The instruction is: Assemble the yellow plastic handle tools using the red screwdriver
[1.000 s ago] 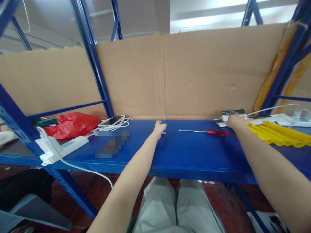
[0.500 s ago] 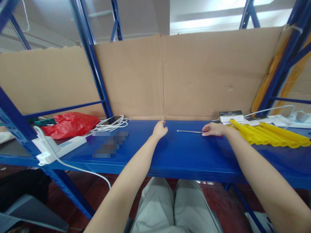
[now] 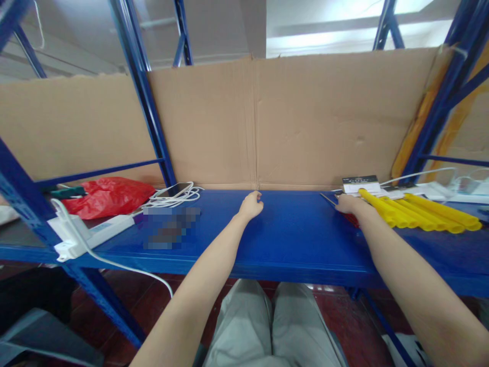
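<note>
My right hand (image 3: 347, 204) is closed around a screwdriver (image 3: 328, 199) at the right of the blue shelf (image 3: 290, 239). Its thin metal shaft points away and to the left, and part of a red handle shows below the fingers. Just right of that hand lie several yellow tubes (image 3: 424, 211), with a black-and-white card (image 3: 361, 184) behind it. My left hand (image 3: 251, 205) rests on the shelf near the middle with its fingers curled. What it holds, if anything, is hidden.
A cardboard panel (image 3: 305, 122) stands along the shelf's back edge. At the left are a red plastic bag (image 3: 110, 196), a coiled white cable (image 3: 178, 196) and a white power strip (image 3: 95, 234). Blue uprights (image 3: 148, 102) frame the bay.
My right hand has moved to the right with the screwdriver, towards the yellow tubes. The shaft has swung from pointing left to pointing back and left. My left hand has stayed in place.
</note>
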Motion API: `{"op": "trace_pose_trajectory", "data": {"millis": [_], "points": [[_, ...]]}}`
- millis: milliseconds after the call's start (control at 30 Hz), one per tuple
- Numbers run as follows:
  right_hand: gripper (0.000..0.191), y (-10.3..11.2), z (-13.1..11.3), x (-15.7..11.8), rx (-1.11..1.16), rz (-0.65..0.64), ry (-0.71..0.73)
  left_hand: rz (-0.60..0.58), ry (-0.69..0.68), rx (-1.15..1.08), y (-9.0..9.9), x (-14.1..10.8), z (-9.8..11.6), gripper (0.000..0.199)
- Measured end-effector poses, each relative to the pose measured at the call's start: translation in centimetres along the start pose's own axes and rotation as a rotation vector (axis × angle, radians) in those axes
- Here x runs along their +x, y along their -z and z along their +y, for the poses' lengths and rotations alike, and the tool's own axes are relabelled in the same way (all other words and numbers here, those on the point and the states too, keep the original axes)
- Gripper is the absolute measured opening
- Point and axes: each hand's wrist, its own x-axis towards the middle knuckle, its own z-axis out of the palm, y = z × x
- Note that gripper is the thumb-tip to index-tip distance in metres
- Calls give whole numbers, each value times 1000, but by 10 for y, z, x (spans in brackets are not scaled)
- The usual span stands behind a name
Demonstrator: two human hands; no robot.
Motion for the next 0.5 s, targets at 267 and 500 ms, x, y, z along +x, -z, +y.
{"op": "trace_pose_trajectory", "data": {"millis": [267,500], "points": [[40,-13,6,5,38,136,-192,-69,4,145,3,-2,4,35],[38,-21,9,9,94,210,-173,-87,-3,166,5,-3,5,36]]}}
